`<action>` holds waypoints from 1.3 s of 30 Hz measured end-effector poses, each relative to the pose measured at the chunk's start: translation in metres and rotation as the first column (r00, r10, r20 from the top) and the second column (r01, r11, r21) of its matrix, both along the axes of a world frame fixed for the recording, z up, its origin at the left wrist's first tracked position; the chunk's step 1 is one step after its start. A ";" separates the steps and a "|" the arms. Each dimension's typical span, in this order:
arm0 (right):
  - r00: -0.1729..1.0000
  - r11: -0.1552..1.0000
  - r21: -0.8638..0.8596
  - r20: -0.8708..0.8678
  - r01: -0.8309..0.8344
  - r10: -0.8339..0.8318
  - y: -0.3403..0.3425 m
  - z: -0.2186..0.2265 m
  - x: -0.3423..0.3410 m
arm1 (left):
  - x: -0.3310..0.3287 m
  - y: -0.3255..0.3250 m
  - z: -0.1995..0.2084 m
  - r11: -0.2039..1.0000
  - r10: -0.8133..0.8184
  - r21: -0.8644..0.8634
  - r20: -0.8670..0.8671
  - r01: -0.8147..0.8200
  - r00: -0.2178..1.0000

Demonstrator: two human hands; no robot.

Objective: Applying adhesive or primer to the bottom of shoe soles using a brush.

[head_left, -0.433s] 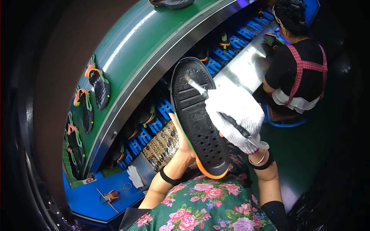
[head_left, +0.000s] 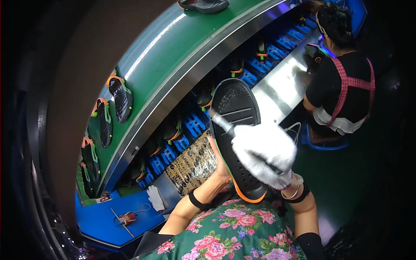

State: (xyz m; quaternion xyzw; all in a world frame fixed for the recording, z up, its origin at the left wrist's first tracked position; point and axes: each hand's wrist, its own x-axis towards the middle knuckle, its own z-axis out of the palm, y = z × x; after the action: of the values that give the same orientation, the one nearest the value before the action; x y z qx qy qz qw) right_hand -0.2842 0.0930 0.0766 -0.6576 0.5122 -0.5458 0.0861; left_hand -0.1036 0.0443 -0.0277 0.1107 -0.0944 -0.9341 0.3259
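Black shoe sole (head_left: 225,143), centre of the frame: the left hand (head_left: 221,167), grip closed on its left edge; the gloved right hand (head_left: 265,151), grip clamped around a brush (head_left: 222,123).

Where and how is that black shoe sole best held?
Probably grip the black shoe sole by its left edge, from the left, where the left hand is: it is long and narrow, ridged face showing, and the right hand with its brush reaches across from the right.

Bright glare on metal bench (head_left: 281,82) and green surface (head_left: 173,47), washed-out white glove (head_left: 271,143), black bending fisheye edges.
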 end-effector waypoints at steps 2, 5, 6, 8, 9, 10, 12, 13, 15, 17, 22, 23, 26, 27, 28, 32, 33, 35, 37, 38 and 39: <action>0.988 0.979 -0.135 0.010 0.154 -0.154 -0.007 0.001 -0.012 | 0.002 0.003 -0.001 0.996 0.067 -0.071 0.275 -0.049 0.959; 0.963 0.946 -0.250 -0.123 0.204 -0.240 -0.014 -0.011 -0.002 | -0.011 0.004 0.005 0.987 0.151 -0.110 0.398 -0.116 0.905; 0.949 0.971 -0.123 -0.219 0.205 -0.228 -0.006 -0.014 0.003 | -0.014 0.000 0.006 0.987 0.148 -0.121 0.413 -0.106 0.899; 0.994 0.988 -0.133 -0.068 0.078 -0.088 -0.008 -0.012 0.012 | -0.013 -0.005 0.004 0.988 0.125 -0.138 0.430 -0.072 0.894; 0.997 0.996 -0.084 0.072 -0.020 0.026 -0.007 -0.016 0.017 | -0.013 -0.007 0.004 0.989 0.106 -0.143 0.438 -0.047 0.893; 0.990 0.990 -0.113 0.100 -0.088 0.099 -0.009 -0.012 0.011 | -0.012 -0.009 0.003 0.988 0.102 -0.149 0.451 -0.038 0.887; 0.914 0.980 -0.064 0.352 -0.191 0.201 -0.017 -0.015 0.004 | -0.010 -0.013 0.003 0.987 0.101 -0.156 0.480 -0.028 0.872; 0.979 0.999 -0.023 0.201 -0.039 0.043 -0.010 -0.016 0.004 | -0.011 -0.014 0.002 0.987 0.102 -0.157 0.492 -0.027 0.864; 0.987 0.977 -0.149 0.075 0.151 -0.141 -0.013 -0.015 0.000 | -0.016 -0.015 -0.001 0.987 0.101 -0.159 0.503 -0.023 0.858; 0.913 0.941 -0.095 0.292 0.324 -0.285 -0.024 -0.025 0.039 | -0.017 -0.016 -0.004 0.989 0.071 -0.145 0.480 -0.001 0.874; 0.990 0.986 -0.155 0.112 -0.069 0.086 -0.015 -0.002 0.012 | -0.010 -0.018 -0.010 0.989 0.039 -0.145 0.467 0.033 0.883; 0.986 0.992 -0.122 0.157 -0.033 0.052 -0.016 0.002 0.007 | -0.008 -0.019 -0.013 0.988 0.034 -0.148 0.461 0.039 0.887; 0.973 0.985 -0.138 0.216 0.108 -0.076 -0.010 -0.049 0.006 | -0.014 -0.023 -0.015 0.986 -0.020 -0.139 0.426 0.088 0.904; 0.978 0.985 -0.142 0.197 0.103 -0.074 -0.011 -0.046 0.008 | -0.015 -0.023 -0.016 0.986 -0.033 -0.136 0.413 0.098 0.910; 0.980 0.984 -0.153 0.190 0.095 -0.065 -0.014 -0.039 0.015 | -0.017 -0.025 -0.016 0.985 -0.044 -0.138 0.401 0.108 0.915; 0.960 0.975 -0.139 0.197 -0.173 0.198 -0.026 -0.034 0.016 | 0.008 -0.031 -0.023 0.990 0.012 -0.135 0.406 0.047 0.914; 0.965 0.981 -0.119 0.197 -0.151 0.172 -0.019 -0.033 0.007 | 0.003 -0.031 -0.022 0.990 -0.011 -0.126 0.390 0.065 0.921; 0.986 0.991 -0.124 0.152 -0.051 0.070 -0.017 -0.034 0.001 | -0.004 -0.032 -0.019 0.988 -0.043 -0.123 0.366 0.094 0.930; 0.979 0.991 -0.127 0.202 0.040 -0.014 -0.018 -0.035 0.015 | -0.004 -0.032 -0.021 0.988 -0.044 -0.124 0.355 0.094 0.934; 0.982 0.986 -0.168 0.191 0.026 0.007 -0.019 -0.033 0.018 | -0.004 -0.031 -0.021 0.988 -0.046 -0.121 0.349 0.093 0.936; 0.983 0.977 -0.214 0.181 0.005 0.034 -0.024 -0.030 0.020 | 0.000 -0.033 -0.021 0.989 -0.042 -0.122 0.347 0.089 0.937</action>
State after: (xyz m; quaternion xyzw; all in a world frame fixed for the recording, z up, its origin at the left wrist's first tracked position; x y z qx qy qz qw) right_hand -0.2638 0.0688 0.0471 -0.6135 0.4357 -0.6553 0.0660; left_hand -0.1038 0.0116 -0.0490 0.2465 -0.2166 -0.9022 0.2800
